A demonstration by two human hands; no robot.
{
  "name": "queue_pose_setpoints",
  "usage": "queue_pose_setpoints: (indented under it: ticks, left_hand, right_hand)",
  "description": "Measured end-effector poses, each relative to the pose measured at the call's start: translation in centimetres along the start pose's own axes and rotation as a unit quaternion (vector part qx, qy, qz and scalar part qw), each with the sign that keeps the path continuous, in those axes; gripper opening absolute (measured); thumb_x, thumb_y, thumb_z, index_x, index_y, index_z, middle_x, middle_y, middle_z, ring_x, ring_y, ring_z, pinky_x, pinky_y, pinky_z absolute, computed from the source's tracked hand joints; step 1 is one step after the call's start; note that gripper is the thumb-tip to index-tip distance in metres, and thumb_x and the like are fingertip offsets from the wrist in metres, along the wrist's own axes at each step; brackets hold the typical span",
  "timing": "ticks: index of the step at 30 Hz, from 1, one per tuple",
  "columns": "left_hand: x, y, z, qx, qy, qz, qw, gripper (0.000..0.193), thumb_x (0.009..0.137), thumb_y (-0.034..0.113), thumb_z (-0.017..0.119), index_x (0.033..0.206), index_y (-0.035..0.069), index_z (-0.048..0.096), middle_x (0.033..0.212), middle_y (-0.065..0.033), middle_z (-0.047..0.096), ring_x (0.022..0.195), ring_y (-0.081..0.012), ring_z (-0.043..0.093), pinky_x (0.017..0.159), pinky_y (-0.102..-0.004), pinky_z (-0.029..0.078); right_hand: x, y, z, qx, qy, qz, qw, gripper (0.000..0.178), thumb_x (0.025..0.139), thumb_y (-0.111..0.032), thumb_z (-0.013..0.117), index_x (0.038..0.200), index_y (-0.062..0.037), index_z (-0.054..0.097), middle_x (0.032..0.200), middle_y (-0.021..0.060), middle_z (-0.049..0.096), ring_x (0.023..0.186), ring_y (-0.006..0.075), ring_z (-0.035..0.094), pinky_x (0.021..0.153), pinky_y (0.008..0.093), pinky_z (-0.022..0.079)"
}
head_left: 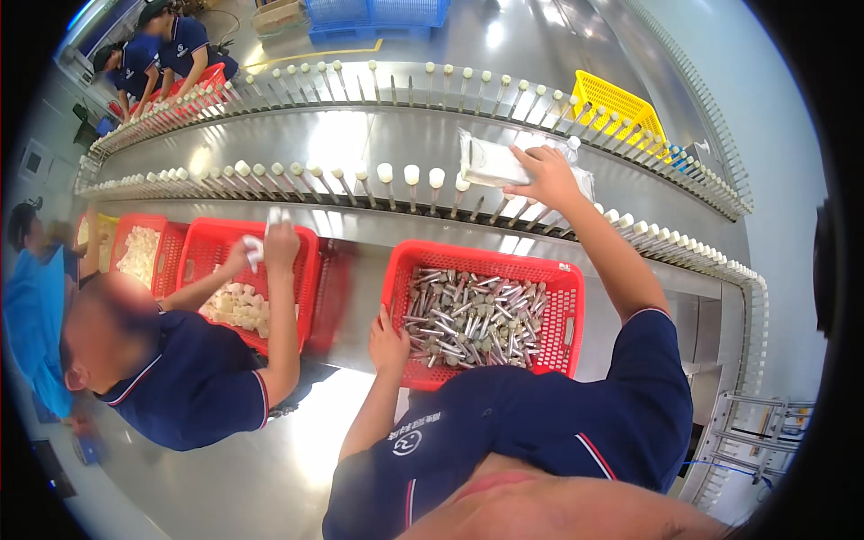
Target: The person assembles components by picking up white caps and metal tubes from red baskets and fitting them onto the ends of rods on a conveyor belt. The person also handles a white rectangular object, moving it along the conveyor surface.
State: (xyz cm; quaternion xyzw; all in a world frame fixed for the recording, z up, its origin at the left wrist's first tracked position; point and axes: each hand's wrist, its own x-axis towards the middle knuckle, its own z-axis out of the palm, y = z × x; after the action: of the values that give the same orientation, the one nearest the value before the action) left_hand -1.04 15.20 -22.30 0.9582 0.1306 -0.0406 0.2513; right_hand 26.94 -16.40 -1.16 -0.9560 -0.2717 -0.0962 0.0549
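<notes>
My right hand reaches over the near row of pegs, its fingers curled on a white packet in clear plastic on the metal surface. A small white rounded cap shows just beyond that hand. Down on the left, my left hand grips the left rim of a red perforated basket. Many short metal rods with dull, knobby ends lie jumbled in this basket. The underside of the packet and some fingertips of both hands are hidden.
Pegs with pale tips line both curved conveyor tracks. A co-worker at my left handles white pieces above another red basket. Two people stand far left. A yellow crate sits beyond the far track; blue crates stand behind.
</notes>
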Motion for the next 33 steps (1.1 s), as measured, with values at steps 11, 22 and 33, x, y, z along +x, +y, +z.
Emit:
queue_pose_setpoints:
  ticks: [11,22,33]
  left_hand:
    - [0.6,-0.3,0.4,0.015,0.011,0.005,1.000,0.074,0.075,0.022,0.062,0.141,0.009,0.032,0.116,-0.0197,0.051,0.099,-0.0368,0.056,0.085,-0.0453,0.048]
    - [-0.3,0.4,-0.6,-0.009,-0.017,-0.016,1.000,0.073,0.075,0.022,0.063,0.141,0.009,0.033,0.117,-0.0200,0.051,0.101,-0.0359,0.056,0.085,-0.0442,0.048]
    - [0.0,0.4,-0.4,-0.001,0.026,0.012,1.000,0.072,0.075,0.019,0.063,0.140,0.006,0.033,0.115,-0.0194,0.051,0.100,-0.0362,0.056,0.085,-0.0430,0.048]
  right_hand:
    - [1.5,-1.6,0.1,0.009,0.022,-0.011,1.000,0.078,0.065,-0.054,0.073,0.126,-0.0096,0.057,0.096,0.0121,0.061,0.091,0.0279,0.056,0.082,0.0393,0.043]
    - [0.8,-1.8,0.3,0.006,0.023,-0.013,1.000,0.079,0.063,-0.053,0.075,0.127,-0.0113,0.056,0.096,0.0110,0.061,0.093,0.0279,0.056,0.085,0.0386,0.041]
    - [0.6,-1.2,1.9,0.001,-0.019,0.006,1.000,0.078,0.063,-0.052,0.076,0.126,-0.0110,0.057,0.099,0.0115,0.061,0.096,0.0281,0.056,0.087,0.0399,0.041]
